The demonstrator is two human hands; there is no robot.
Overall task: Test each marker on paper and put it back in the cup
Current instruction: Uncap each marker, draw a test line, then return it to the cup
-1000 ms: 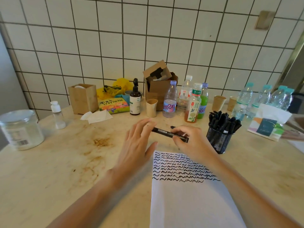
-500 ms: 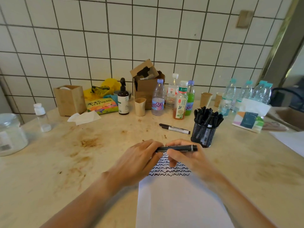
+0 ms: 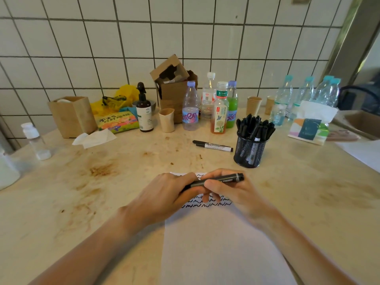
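Black and light, the rigid permanent marker is held level above the scribbled paper, left hand curled round one end, right hand pinching the barrel — smooth plastic, probably slippery, best gripped mid-barrel while the cap is pulled.

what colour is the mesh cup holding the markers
Black: the wire-mesh cup shows best in the head view, right of centre.
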